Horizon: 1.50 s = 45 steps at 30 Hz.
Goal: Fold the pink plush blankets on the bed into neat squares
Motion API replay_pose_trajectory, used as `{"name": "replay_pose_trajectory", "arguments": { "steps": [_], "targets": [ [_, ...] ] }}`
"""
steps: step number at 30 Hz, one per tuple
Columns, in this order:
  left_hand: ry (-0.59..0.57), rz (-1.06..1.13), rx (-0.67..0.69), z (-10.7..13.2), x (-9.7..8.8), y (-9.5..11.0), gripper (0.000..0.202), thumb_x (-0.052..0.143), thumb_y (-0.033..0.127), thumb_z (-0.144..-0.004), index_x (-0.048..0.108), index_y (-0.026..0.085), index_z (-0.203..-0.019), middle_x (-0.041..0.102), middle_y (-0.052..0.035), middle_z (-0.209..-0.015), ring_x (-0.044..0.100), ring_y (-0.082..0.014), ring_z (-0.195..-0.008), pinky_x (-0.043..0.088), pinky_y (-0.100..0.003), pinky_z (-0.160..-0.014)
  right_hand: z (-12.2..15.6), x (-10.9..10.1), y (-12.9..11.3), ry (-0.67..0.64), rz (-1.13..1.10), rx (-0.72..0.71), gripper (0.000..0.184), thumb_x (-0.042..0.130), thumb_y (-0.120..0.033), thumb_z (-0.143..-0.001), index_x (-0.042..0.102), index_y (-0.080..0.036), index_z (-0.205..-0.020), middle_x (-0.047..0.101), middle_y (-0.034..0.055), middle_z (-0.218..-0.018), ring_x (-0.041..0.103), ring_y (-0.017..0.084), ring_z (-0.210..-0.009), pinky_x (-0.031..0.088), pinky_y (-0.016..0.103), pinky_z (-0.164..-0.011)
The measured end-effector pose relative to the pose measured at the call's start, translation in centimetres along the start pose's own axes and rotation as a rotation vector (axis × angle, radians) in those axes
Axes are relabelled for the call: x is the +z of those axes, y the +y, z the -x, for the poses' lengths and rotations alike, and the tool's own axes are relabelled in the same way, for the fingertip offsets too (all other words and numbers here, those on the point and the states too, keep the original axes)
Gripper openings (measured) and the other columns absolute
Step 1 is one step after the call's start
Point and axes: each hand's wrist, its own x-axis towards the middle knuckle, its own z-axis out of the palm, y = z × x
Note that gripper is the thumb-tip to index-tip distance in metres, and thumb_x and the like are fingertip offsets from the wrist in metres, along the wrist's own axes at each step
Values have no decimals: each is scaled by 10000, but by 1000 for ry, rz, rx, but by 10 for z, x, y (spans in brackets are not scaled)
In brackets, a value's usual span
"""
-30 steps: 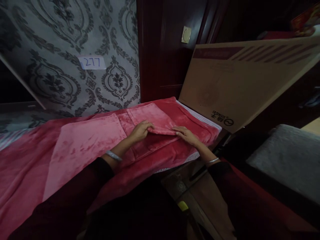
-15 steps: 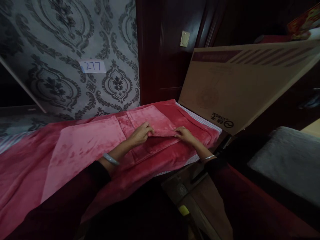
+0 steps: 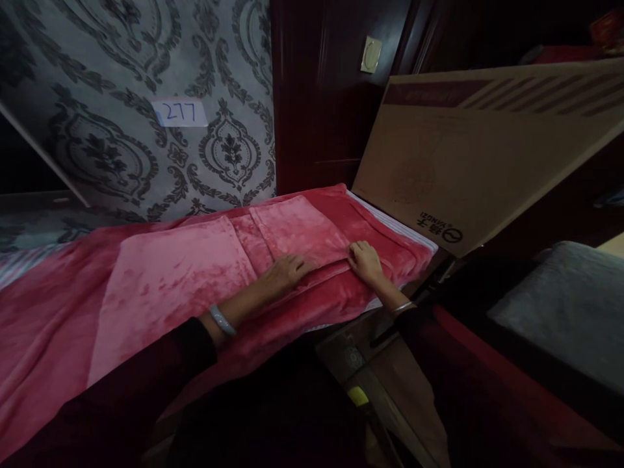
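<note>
The left hand (image 3: 286, 273) lies low along the near edge of a folded light-pink plush cloth (image 3: 302, 224), its fingers extended and close together, while the fingers of the right hand (image 3: 366, 263) curl at the cloth's near right corner, though in this dim light I cannot tell whether they pinch it. The cloth rests on red plush fabric (image 3: 312, 309), left of a cardboard box (image 3: 487, 156).

left hand (image 3: 286, 272), right hand (image 3: 366, 262), on pink cloth (image 3: 307, 224)
</note>
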Motion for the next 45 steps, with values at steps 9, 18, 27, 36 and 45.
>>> {"name": "replay_pose_trajectory", "arguments": {
  "steps": [9,18,27,36,45],
  "targets": [
    [-119,25,87,7,0,8,284,484,163,-1024,605,199,-1279,645,-78,-1069,591,-211,-981,452,-345,-864,13,5,4,5,1,-44,174,504,-116,-873,616,-206,-971,641,118,-1001,523,281,-977,430,374,-868],
    [-94,-53,-32,10,1,8,232,523,347,-1032,659,163,-1000,664,-111,-996,586,-253,-965,441,-394,-833,18,6,7,71,-2,-32,161,452,-119,-907,573,-220,-940,609,104,-986,523,261,-977,435,342,-860],
    [-95,25,21,15,2,15,204,491,281,-1040,637,178,-943,673,-97,-960,600,-227,-916,463,-362,-785,25,6,9,40,27,-40,181,497,-97,-837,612,-219,-906,629,102,-956,536,262,-940,449,356,-827],
    [-81,415,-178,22,-17,8,229,554,130,-833,686,198,-1007,730,-61,-1005,667,-193,-928,500,-297,-817,3,-33,-79,82,-310,-158,462,429,-309,-1018,583,-155,-1425,617,171,-1403,518,295,-1333,404,478,-1141],
    [89,443,-510,25,-16,-66,325,502,123,-841,742,168,-1054,772,-73,-1071,713,-205,-995,558,-348,-929,46,4,-129,-168,-320,-386,526,471,-376,-1048,469,-272,-1563,464,75,-1619,358,285,-1527,316,557,-1229]
  ]
}}
